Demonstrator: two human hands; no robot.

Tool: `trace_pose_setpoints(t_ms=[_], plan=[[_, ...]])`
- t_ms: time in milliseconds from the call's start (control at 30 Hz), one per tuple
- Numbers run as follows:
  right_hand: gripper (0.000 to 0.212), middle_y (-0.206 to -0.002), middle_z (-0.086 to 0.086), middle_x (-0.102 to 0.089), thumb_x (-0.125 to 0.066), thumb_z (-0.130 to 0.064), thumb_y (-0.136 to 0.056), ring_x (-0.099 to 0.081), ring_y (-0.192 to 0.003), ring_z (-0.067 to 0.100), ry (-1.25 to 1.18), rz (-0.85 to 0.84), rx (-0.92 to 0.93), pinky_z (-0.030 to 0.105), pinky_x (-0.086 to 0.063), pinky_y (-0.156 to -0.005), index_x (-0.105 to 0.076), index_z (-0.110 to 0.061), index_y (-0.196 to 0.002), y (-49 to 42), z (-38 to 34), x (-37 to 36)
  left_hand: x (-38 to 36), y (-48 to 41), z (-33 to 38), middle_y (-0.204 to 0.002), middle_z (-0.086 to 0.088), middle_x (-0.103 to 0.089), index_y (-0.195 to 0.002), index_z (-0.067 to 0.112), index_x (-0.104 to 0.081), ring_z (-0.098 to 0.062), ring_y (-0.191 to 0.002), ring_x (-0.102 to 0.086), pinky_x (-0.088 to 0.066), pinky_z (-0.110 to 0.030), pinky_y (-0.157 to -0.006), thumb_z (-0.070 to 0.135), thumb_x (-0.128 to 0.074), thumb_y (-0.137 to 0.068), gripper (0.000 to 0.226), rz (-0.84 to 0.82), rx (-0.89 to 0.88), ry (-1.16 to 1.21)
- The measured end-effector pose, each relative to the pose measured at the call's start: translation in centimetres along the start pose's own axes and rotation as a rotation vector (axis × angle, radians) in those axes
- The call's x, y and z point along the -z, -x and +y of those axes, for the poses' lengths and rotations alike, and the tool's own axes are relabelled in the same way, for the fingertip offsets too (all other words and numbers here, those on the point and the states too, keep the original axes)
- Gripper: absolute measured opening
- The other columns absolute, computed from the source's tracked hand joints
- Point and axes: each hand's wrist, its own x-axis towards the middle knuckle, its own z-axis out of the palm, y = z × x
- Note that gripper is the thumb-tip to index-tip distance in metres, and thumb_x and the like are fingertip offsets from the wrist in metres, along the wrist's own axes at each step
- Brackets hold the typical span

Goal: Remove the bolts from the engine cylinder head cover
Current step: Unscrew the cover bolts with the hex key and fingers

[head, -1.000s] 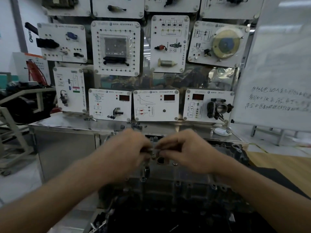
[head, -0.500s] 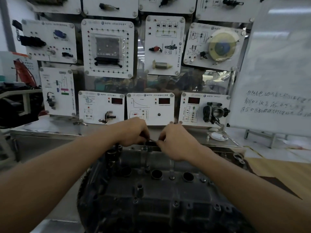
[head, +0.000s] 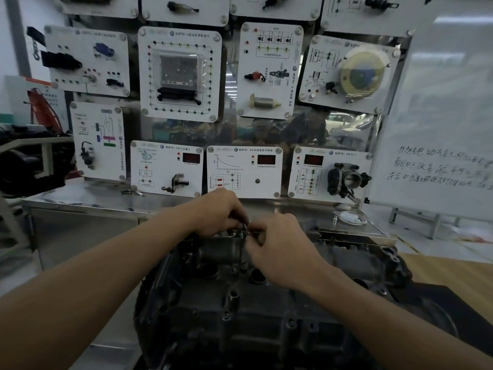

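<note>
A dark metal cylinder head cover (head: 232, 311) fills the lower middle of the head view, with round plug holes and several bolts in its bosses. Both hands meet at its far edge. My left hand (head: 217, 213) curls its fingers round a small bolt (head: 244, 227) at that edge. My right hand (head: 280, 244) pinches at the same spot from the right. The hands hide most of the bolt. Another bolt (head: 232, 296) stands upright nearer to me on the cover.
A steel bench (head: 88, 206) stands behind the engine, carrying a wall of white training panels (head: 244, 172). A whiteboard (head: 437, 124) leans at the right. A white cable (head: 349, 217) lies on the bench's right end. A wooden table (head: 450, 271) shows at the right.
The view has tilted down, showing more of the cover. Both hands stay together at the far edge; the right hand has dropped slightly lower.
</note>
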Motion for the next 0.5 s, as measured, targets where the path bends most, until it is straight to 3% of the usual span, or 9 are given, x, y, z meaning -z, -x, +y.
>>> trace_pose_setpoints(t_ms=[100,233,367,500], plan=[[0.025,-0.044,-0.009,-0.044,-0.057,-0.018,-0.088,-0.048,-0.043,0.006,-0.034,-0.017,-0.007,0.012,-0.034,-0.043,-0.056,-0.021,-0.063,0.3,-0.4,-0.6,-0.1,-0.1,0.0,-0.093,0.009,-0.076,-0.102,0.026,-0.078,0.004,-0.069,-0.055,-0.044,-0.023,-0.092,0.011,-0.066,-0.088,0.023,-0.011,0.013,-0.026],[0.022,-0.054,-0.008,-0.051,-0.059,-0.021,-0.086,-0.050,-0.049,0.007,-0.061,-0.020,-0.006,0.011,-0.038,-0.047,-0.055,-0.022,-0.064,0.5,-1.0,-1.6,-0.3,0.0,0.0,-0.091,0.006,-0.076,-0.104,0.028,-0.077,-0.008,-0.077,-0.057,-0.042,-0.021,-0.076,0.007,-0.063,-0.085,0.032,-0.014,0.023,-0.049],[0.015,-0.078,0.004,-0.065,-0.056,-0.021,-0.089,-0.060,-0.066,0.018,-0.009,-0.100,-0.025,0.034,-0.055,-0.062,-0.066,-0.011,-0.085,0.5,-0.8,-1.5,-0.4,0.0,-0.1,-0.097,0.006,-0.076,-0.106,0.030,-0.076,-0.009,-0.084,-0.064,-0.053,-0.032,-0.085,0.012,-0.065,-0.087,0.029,-0.045,0.042,-0.051],[0.013,-0.081,0.007,-0.064,-0.057,-0.021,-0.090,-0.061,-0.070,0.023,0.142,-0.174,-0.069,0.036,-0.055,-0.064,-0.064,-0.011,-0.084,0.5,0.5,-0.3,-0.6,-0.1,-0.3,-0.092,0.007,-0.075,-0.105,0.031,-0.076,-0.009,-0.081,-0.059,-0.051,-0.032,-0.083,0.017,-0.066,-0.088,0.023,-0.043,0.028,-0.059]])
